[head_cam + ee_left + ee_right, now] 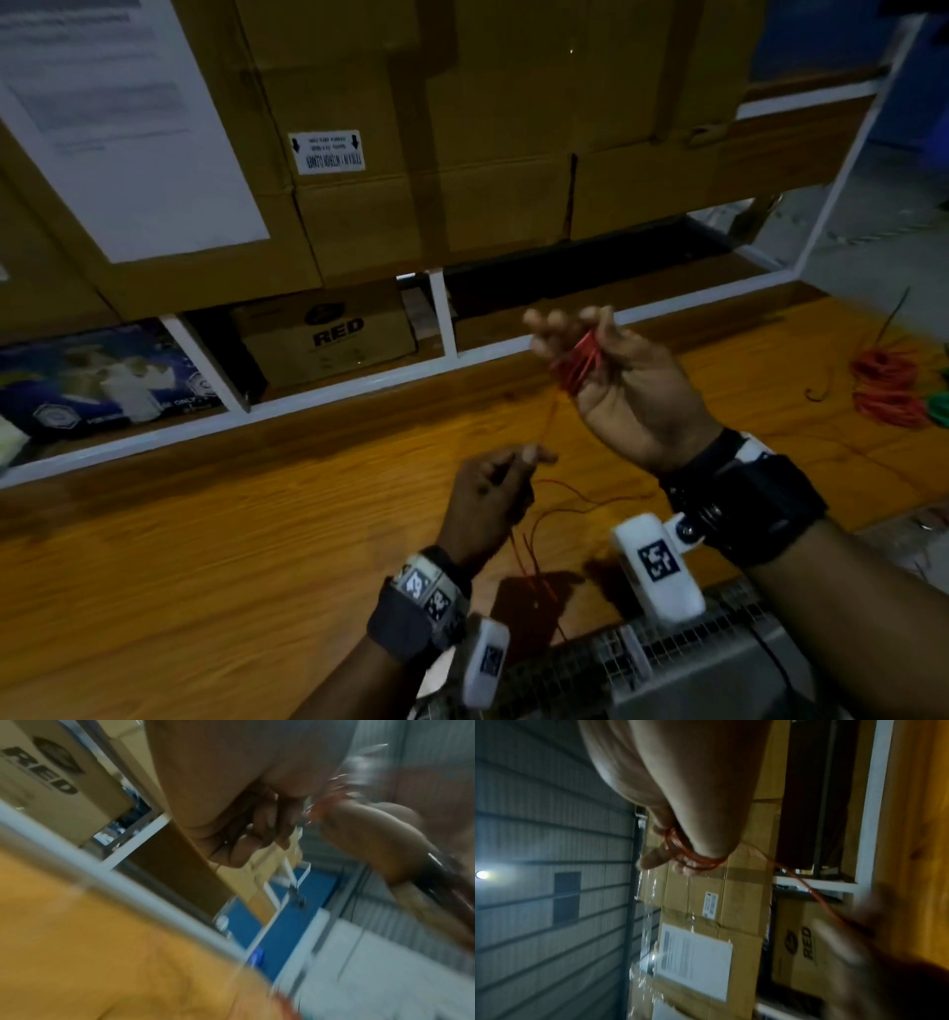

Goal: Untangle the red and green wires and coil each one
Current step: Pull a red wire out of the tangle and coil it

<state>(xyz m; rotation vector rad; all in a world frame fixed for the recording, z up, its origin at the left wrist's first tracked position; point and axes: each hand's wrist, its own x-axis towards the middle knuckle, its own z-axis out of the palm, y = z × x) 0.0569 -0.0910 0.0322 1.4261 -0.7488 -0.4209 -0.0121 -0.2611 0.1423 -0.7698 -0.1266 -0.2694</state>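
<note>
My right hand (570, 329) is raised above the wooden table (205, 539), palm toward me. Several turns of red wire (577, 362) are wound round its fingers, with the thumb beside them. In the right wrist view the same red coil (695, 858) rings the fingers. A single strand (549, 416) runs down to my left hand (534, 457), which pinches it low over the table. Behind that hand the loose rest of the red wire (580, 496) trails on the table. The left wrist view is blurred; it shows curled fingers (246, 841) and the red coil (326, 805).
A finished orange-red coil (888, 385) and a bit of green wire (940, 406) lie at the table's right edge. Big cardboard boxes (411, 154) and a white shelf frame (441, 313) stand behind the table. A wire-mesh object (667, 663) sits at the near edge.
</note>
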